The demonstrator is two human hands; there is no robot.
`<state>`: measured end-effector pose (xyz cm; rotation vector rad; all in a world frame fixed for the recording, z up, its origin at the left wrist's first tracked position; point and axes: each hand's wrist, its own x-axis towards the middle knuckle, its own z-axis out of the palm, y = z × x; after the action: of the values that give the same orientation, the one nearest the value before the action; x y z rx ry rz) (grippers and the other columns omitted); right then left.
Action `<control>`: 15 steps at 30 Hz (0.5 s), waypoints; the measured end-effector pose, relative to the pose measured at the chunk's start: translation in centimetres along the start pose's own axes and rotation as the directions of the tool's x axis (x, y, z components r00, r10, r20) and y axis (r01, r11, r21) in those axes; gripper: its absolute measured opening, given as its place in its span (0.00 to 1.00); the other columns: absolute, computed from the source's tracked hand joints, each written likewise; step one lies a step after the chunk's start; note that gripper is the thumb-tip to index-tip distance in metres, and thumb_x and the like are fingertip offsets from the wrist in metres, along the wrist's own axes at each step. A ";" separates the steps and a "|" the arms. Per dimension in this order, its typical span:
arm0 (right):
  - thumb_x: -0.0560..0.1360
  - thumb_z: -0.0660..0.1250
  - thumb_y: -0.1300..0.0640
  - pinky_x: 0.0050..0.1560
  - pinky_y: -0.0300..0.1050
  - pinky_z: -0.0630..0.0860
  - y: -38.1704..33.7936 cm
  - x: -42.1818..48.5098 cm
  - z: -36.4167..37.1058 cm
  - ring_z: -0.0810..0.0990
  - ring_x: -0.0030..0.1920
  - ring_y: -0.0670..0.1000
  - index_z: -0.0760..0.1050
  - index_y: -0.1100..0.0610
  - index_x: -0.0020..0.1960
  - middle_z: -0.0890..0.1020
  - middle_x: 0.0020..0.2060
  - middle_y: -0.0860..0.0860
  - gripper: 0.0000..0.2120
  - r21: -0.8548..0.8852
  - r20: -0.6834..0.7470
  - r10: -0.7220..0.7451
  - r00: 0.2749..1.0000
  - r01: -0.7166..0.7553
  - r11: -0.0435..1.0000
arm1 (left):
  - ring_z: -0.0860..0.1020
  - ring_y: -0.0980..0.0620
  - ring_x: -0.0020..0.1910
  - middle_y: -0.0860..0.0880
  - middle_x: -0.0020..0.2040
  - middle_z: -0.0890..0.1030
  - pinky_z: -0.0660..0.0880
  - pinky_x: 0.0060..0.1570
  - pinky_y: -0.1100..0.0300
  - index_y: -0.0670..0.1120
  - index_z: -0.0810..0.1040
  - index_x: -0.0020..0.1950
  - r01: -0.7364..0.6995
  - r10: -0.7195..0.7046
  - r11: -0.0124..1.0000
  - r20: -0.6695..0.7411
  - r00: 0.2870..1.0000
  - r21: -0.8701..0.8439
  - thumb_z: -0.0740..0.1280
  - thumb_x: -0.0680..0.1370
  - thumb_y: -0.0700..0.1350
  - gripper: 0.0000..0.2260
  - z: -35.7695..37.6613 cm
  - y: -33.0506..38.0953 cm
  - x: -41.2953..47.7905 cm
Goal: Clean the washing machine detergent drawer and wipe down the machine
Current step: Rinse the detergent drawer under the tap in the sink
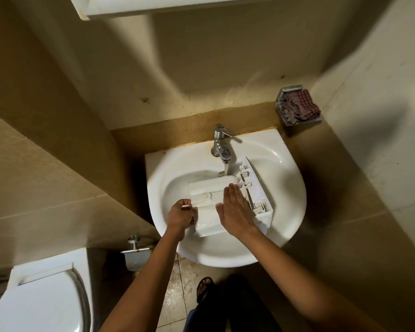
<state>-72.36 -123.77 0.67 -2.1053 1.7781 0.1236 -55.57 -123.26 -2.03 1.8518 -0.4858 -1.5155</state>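
The white detergent drawer (210, 191) lies upside down in the white basin (288, 188), its front panel turned to the right. Water runs from the chrome tap (222, 142) onto the drawer's far end. My left hand (181, 215) grips the drawer's near left corner, fingers curled round its edge. My right hand (234, 209) lies flat on the drawer's underside with straight fingers pointing toward the tap.
A checked cloth (300, 106) sits in a metal wall dish at the back right. A toilet (41, 298) stands at the lower left, with a paper holder (135, 254) beside it. Tiled walls close in on both sides. Wet floor and my sandalled foot (204, 288) lie below the basin.
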 end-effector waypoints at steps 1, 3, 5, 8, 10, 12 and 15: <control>0.77 0.33 0.43 0.73 0.46 0.37 -0.2 0.9 0.1 0.43 0.77 0.57 0.46 0.66 0.76 0.47 0.77 0.62 0.37 0.024 -0.030 0.042 0.999 -0.041 0.999 | 0.79 0.46 0.43 0.42 0.45 0.81 0.80 0.50 0.47 0.46 0.76 0.45 -0.006 0.006 1.000 -0.007 1.000 0.011 0.64 0.75 0.29 0.11 0.0 0.0 0.1; 0.81 0.40 0.45 0.74 0.48 0.36 -0.9 2.5 -0.1 0.43 0.77 0.58 0.45 0.68 0.76 0.47 0.76 0.63 0.33 0.019 -0.011 0.133 0.991 -0.132 0.991 | 0.79 0.45 0.44 0.42 0.47 0.82 0.80 0.51 0.45 0.46 0.77 0.45 -0.015 0.015 1.000 -0.011 1.000 0.025 0.64 0.75 0.30 0.11 0.0 -0.1 0.2; 0.82 0.46 0.46 0.74 0.52 0.39 -2.3 3.4 0.1 0.44 0.77 0.60 0.44 0.70 0.75 0.47 0.76 0.65 0.33 -0.018 -0.015 0.225 0.974 -0.225 0.974 | 0.79 0.45 0.44 0.42 0.47 0.82 0.80 0.51 0.46 0.45 0.77 0.46 -0.021 0.022 0.999 -0.013 1.000 0.028 0.65 0.75 0.30 0.10 0.0 -0.2 0.2; 0.81 0.45 0.49 0.73 0.56 0.35 -3.8 3.8 0.5 0.42 0.76 0.62 0.43 0.71 0.75 0.46 0.75 0.67 0.32 -0.043 -0.019 0.265 0.964 -0.265 0.963 | 0.78 0.45 0.43 0.43 0.45 0.81 0.80 0.48 0.49 0.44 0.76 0.46 -0.036 0.036 0.999 -0.022 0.999 0.017 0.65 0.75 0.29 0.10 0.1 -0.2 -0.1; 0.82 0.44 0.49 0.74 0.54 0.35 -3.2 3.4 1.0 0.41 0.77 0.61 0.43 0.70 0.75 0.45 0.76 0.65 0.31 -0.059 0.000 0.110 0.994 -0.110 0.992 | 0.78 0.45 0.43 0.43 0.44 0.80 0.79 0.45 0.52 0.44 0.76 0.45 -0.047 0.048 0.999 -0.026 0.999 0.018 0.65 0.75 0.29 0.10 0.1 -0.2 -0.1; 0.79 0.38 0.46 0.75 0.50 0.37 -1.8 2.7 1.1 0.43 0.77 0.58 0.45 0.67 0.76 0.47 0.76 0.63 0.33 -0.076 0.010 -0.093 0.996 0.093 0.993 | 0.78 0.45 0.43 0.43 0.44 0.80 0.79 0.46 0.52 0.45 0.76 0.44 -0.054 0.055 0.998 -0.028 0.998 0.023 0.65 0.75 0.29 0.10 0.2 -0.3 0.0; 0.79 0.38 0.45 0.75 0.49 0.41 0.2 3.6 0.5 0.48 0.77 0.57 0.48 0.67 0.76 0.52 0.76 0.62 0.33 -0.113 -0.044 -0.066 0.997 0.061 0.992 | 0.78 0.47 0.42 0.45 0.42 0.80 0.79 0.46 0.52 0.45 0.76 0.45 -0.052 0.052 0.999 -0.037 0.998 0.017 0.65 0.75 0.29 0.11 0.2 -0.4 0.0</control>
<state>-71.73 -127.01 -0.98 -2.2588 1.7670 0.1609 -55.80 -123.06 -2.30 1.8620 -0.5257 -1.4444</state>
